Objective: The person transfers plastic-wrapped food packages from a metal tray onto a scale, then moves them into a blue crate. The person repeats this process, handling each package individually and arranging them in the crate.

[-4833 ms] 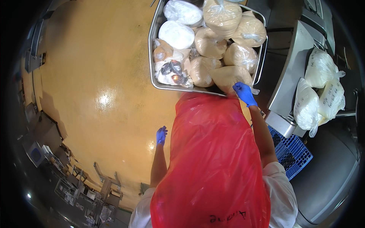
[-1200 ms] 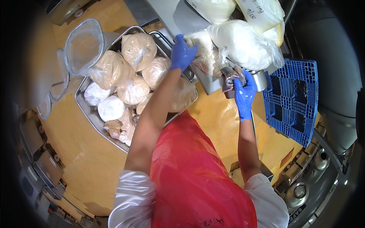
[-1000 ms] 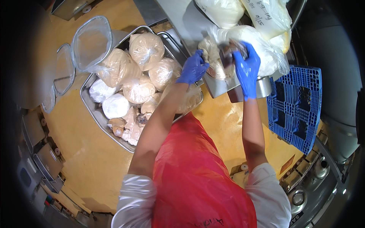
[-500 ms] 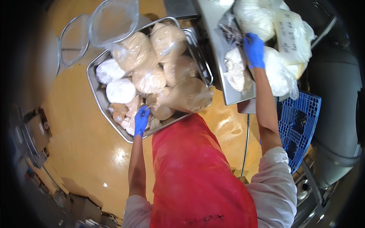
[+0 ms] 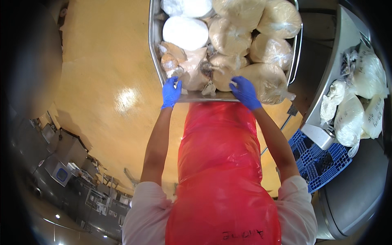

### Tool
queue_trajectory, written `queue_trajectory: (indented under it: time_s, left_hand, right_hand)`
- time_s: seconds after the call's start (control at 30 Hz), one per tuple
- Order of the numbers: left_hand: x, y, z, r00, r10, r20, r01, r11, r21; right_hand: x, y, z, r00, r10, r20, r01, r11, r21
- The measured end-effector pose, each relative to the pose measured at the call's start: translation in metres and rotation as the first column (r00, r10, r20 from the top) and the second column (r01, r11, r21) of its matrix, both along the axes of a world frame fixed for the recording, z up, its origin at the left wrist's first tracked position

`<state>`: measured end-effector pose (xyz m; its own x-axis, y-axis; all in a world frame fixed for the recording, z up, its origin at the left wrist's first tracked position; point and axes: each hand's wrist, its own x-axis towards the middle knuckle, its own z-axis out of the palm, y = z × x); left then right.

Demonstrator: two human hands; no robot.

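Note:
My left hand point(image 5: 170, 93), in a blue glove, is at the near left corner of a metal tub point(image 5: 212, 97). Its thumb and fingers are apart, close to a small bag of brown and white stuff point(image 5: 169, 61). Over the tub's near rim is my right hand point(image 5: 246, 92), also gloved in blue, fingers apart and nothing seen in them. It lies beside a large clear bag of beige stuff point(image 5: 263, 79). Between the hands sits a pinkish-beige bag point(image 5: 195, 72). More beige bags point(image 5: 229, 37) and white bags point(image 5: 185, 32) fill the tub.
At the right a steel table point(image 5: 328, 87) bears several white bags point(image 5: 350, 118) and a crumpled white bundle point(image 5: 332, 100). A blue plastic pallet point(image 5: 316, 161) lies below it, by a large grey cylinder point(image 5: 355, 188). Yellow floor point(image 5: 102, 81) spreads left of the tub.
My right hand has left the bags on the table and come to the tub's near rim. My left hand has shifted to the tub's near left corner. The view has turned left.

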<state>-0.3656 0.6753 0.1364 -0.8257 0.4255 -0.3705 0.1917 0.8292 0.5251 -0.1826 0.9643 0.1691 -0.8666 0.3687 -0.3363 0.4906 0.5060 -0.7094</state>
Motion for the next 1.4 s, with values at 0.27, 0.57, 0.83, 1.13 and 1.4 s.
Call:
queue_trajectory:
  time_s: [0.27, 0.57, 0.83, 1.13, 1.4]
  left_hand:
    - [0.005, 0.015, -0.044, 0.937, -0.238, 0.256, 0.218, 0.97, 0.105]
    - [0.067, 0.056, -0.112, 0.848, -0.239, 0.473, 0.39, 0.885, -0.253]
    - [0.052, 0.063, -0.119, 0.826, -0.446, 0.345, 0.442, 0.892, 0.095]
    - [0.048, 0.022, -0.115, 0.805, -0.049, 0.591, -0.131, 0.957, 0.258]
    - [0.038, 0.07, -0.105, 0.715, 0.153, 0.682, -0.438, 0.858, 0.267]
  right_hand:
    - [-0.09, -0.083, -0.184, 0.99, 0.019, 0.14, -0.053, 0.969, 0.242]
    - [-0.063, -0.039, -0.099, 0.983, -0.033, 0.179, 0.008, 0.99, 0.137]
    - [-0.08, -0.056, -0.204, 0.948, -0.067, 0.312, 0.017, 0.987, 0.159]
    - [-0.035, 0.149, 0.072, 0.936, -0.328, -0.125, 0.327, 0.945, -0.026]
    - [0.107, 0.393, 0.204, 0.921, -0.388, -0.034, 0.238, 0.491, 0.838]
